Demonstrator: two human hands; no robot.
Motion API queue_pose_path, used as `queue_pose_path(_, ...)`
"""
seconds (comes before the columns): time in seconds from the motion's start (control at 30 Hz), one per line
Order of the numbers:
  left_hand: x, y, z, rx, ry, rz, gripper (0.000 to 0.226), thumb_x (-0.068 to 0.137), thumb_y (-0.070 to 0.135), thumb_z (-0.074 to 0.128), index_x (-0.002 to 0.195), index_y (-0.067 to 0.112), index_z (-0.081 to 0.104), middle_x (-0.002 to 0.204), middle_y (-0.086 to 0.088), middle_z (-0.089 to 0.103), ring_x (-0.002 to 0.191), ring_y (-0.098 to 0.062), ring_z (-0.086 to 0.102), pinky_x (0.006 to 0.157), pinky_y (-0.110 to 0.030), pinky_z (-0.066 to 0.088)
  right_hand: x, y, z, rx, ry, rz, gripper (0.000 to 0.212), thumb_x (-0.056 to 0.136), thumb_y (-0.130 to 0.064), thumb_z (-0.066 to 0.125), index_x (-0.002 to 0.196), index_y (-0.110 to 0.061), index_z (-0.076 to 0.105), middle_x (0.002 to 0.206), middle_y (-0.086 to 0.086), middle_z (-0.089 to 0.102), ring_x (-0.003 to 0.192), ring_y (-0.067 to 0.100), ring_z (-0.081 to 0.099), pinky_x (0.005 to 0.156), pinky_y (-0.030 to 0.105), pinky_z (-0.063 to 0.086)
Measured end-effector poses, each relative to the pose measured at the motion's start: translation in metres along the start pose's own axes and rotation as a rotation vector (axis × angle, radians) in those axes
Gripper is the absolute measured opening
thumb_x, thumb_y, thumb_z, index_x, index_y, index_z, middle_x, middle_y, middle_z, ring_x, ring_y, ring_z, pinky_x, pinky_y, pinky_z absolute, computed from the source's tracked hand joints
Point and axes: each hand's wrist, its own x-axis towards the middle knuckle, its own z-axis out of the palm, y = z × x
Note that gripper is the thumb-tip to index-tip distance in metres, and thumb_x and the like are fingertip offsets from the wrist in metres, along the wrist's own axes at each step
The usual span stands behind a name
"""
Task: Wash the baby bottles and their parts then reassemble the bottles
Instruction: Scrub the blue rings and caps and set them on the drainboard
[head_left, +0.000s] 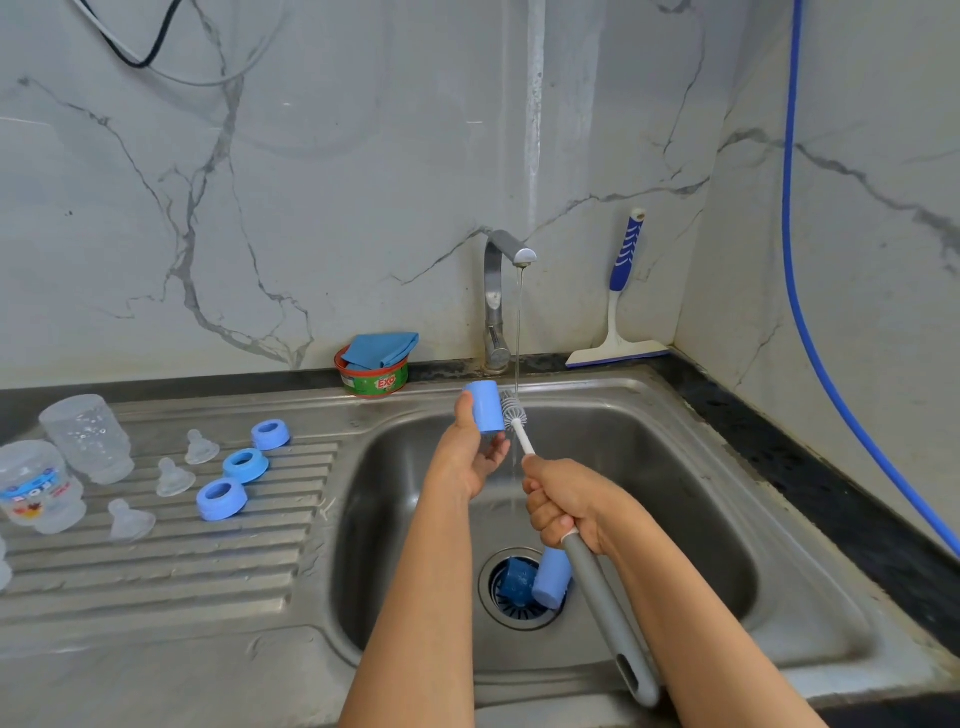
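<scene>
L hand (467, 457) is raised over the sink (415, 519) & grips a blue cap (485, 408), thumb up one side, fingers curled behind & under. The cap sits just L of the water stream (518, 332) running thin from the tap (493, 296).

R hand (566, 506) is a closed fist round the bottle brush (595, 592), gripping where the white stem meets the grey handle. The handle slants back towards the person. The bristle head (513, 408) is up against the cap's R side, at the water stream.

In the basin, a 2nd blue cap (551, 579) lies tilted over the drain (511, 618). It touches a darker blue piece (514, 582), can't tell what that is.

On the drainboard (156, 582), L of the basin:
- 2 clear bottles (88, 439) (39, 486) side by side at far L, they look mouth-down, the nearer one w/ a printed label
- 3 clear teats (200, 447) (174, 478) (130, 519) in a loose diagonal row
- 3 blue rings (270, 434) (245, 465) (222, 499) in a diagonal row just R of the teats, apart from each other

At the back edge, L of the tap, is a green & red soap tub (371, 382) w/ a folded blue cloth (379, 349) on top. R of the tap a blue & white squeegee (621, 312) leans on the marble wall, blade down on the dark bench (779, 467). A blue hose (800, 312) hangs down the R wall.
</scene>
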Motion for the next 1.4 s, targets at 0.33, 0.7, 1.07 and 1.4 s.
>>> queue_pose_path(0.33, 0.001, 0.004, -0.004, -0.269, -0.038, 0.036, 0.034, 0.092, 0.033, 0.061, 0.110, 0.006, 0.049, 0.105, -0.018, 0.058, 0.087, -0.025, 0.061, 0.066, -0.034, 0.057, 0.002, -0.001, 0.002, 0.013, 0.032, -0.100, 0.037, 0.101, -0.032, 0.036, 0.067, -0.017, 0.038, 0.046, -0.006, 0.028, 0.032, 0.004, 0.020, 0.029, 0.013, 0.017)
queue_pose_path(0.7, 0.010, 0.003, -0.005, -0.232, 0.091, 0.058, 0.031, 0.093, 0.024, 0.061, 0.114, 0.003, 0.051, 0.111, -0.018, 0.056, 0.094, -0.027, 0.058, 0.075, -0.036, 0.053, -0.006, 0.000, 0.008, -0.270, 0.054, -0.147, 0.031, 0.098, -0.029, 0.033, 0.071, -0.016, 0.037, 0.049, -0.005, 0.028, 0.037, 0.007, 0.021, 0.035, 0.015, 0.017)
queue_pose_path(1.07, 0.009, -0.003, -0.005, -0.402, 0.203, 0.065, 0.027, 0.095, 0.015, 0.058, 0.115, -0.003, 0.053, 0.097, -0.020, 0.059, 0.082, -0.028, 0.060, 0.088, -0.045, 0.052, -0.014, 0.003, 0.025, -0.370, 0.046, -0.107, 0.031, 0.099, -0.024, 0.030, 0.072, -0.012, 0.041, 0.049, -0.002, 0.030, 0.032, 0.007, 0.023, 0.033, 0.014, 0.020)
queue_pose_path(1.4, -0.001, -0.008, -0.003, -0.225, 0.229, 0.177, 0.026, 0.089, 0.010, 0.064, 0.110, 0.005, 0.051, 0.099, -0.016, 0.058, 0.080, -0.023, 0.062, 0.065, -0.032, 0.059, -0.003, 0.002, 0.024, -0.301, 0.119, -0.115, 0.029, 0.098, -0.023, 0.030, 0.077, -0.010, 0.044, 0.050, -0.001, 0.031, 0.034, 0.009, 0.024, 0.034, 0.014, 0.019)
